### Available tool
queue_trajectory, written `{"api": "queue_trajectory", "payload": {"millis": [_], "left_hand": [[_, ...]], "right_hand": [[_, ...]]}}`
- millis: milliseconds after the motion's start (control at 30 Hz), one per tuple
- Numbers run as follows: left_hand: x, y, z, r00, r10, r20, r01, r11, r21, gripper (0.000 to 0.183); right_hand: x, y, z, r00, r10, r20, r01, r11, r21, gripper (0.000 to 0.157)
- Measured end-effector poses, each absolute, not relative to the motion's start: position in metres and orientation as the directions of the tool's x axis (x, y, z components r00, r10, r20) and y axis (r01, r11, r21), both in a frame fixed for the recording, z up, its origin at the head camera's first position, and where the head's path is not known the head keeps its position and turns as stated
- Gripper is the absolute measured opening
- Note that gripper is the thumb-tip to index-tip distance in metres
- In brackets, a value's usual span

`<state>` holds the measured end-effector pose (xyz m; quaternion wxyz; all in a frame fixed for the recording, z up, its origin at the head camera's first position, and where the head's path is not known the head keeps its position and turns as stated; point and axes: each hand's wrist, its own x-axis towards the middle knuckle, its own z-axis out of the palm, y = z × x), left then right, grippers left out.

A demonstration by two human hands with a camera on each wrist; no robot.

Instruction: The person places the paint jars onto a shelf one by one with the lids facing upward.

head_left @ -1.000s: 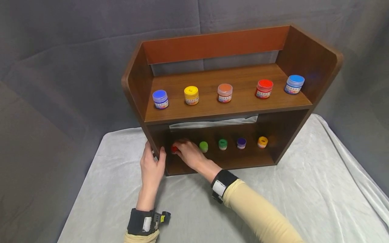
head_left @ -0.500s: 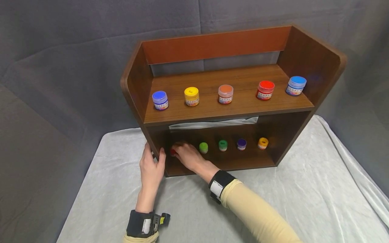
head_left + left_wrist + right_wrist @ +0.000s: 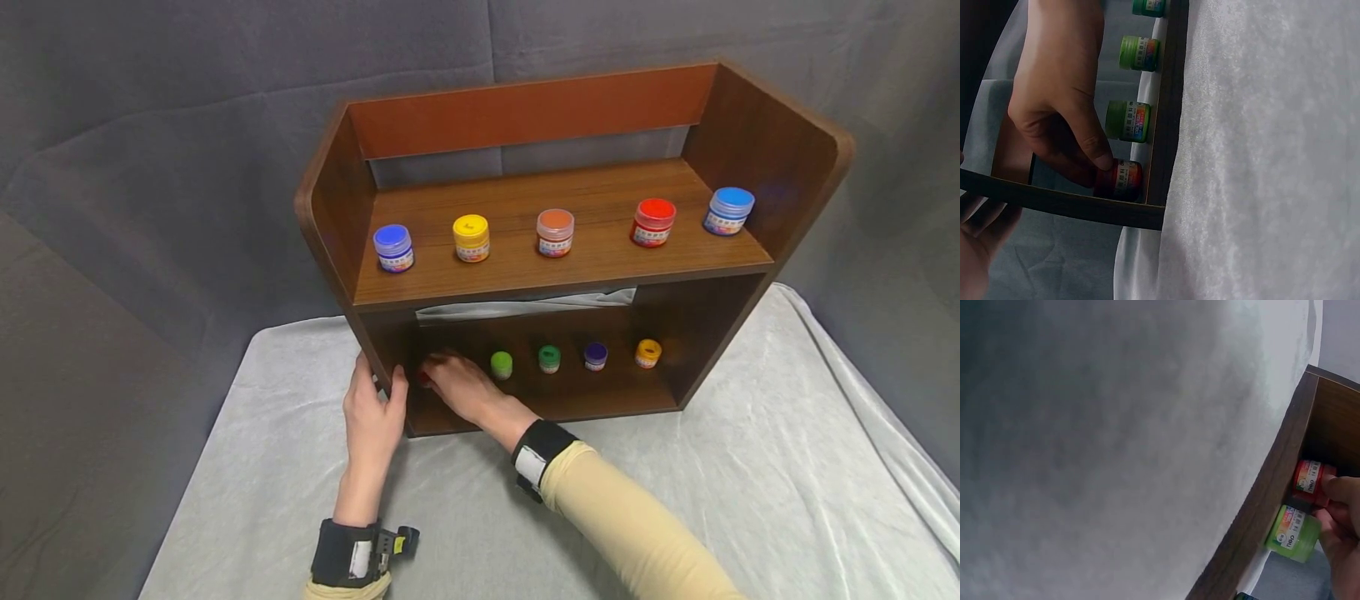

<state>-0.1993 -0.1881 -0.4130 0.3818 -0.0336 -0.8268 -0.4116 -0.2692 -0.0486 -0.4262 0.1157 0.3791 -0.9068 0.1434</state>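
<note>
A dark-brown wooden two-tier shelf (image 3: pixel 562 283) stands on a cloth-covered table. Inside its lower tier, at the left end, my right hand (image 3: pixel 467 387) pinches a red-lidded paint jar (image 3: pixel 1124 180) between thumb and fingers, close by the left side panel. From above, the hand covers most of that jar. My left hand (image 3: pixel 372 417) holds the left side panel at its front edge, fingers along the outside. Right beside the red jar sits a green jar (image 3: pixel 1129 120), hidden by my right hand in the head view; a light green jar (image 3: pixel 502 365) follows.
Farther right on the lower tier are dark green (image 3: pixel 549 358), purple (image 3: pixel 596 356) and yellow (image 3: pixel 648 353) jars. Along the upper tier stand blue-violet (image 3: pixel 393 248), yellow (image 3: pixel 471 238), orange (image 3: pixel 555 232), red (image 3: pixel 653 222) and light blue (image 3: pixel 728 211) jars. A grey curtain (image 3: pixel 187 167) hangs behind.
My right hand has shifted slightly left with the red paint jar, closer to the left side panel. My left hand stays at the panel.
</note>
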Motion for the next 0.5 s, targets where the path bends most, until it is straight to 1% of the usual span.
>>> {"api": "queue_trajectory", "payload": {"millis": [200, 500], "left_hand": [[-0.1994, -0.1893, -0.4130, -0.706, -0.259, 0.659, 0.368, 0.661, 0.654, 0.042], [-0.2004, -0.1917, -0.4141, -0.707, -0.256, 0.659, 0.366, 0.665, 0.651, 0.043]], "right_hand": [[-0.2702, -0.0506, -0.4278, -0.679, -0.660, 0.322, -0.727, 0.666, -0.166, 0.015], [-0.2702, -0.0511, -0.4276, -0.667, -0.664, 0.337, -0.734, 0.663, -0.146, 0.017]]}}
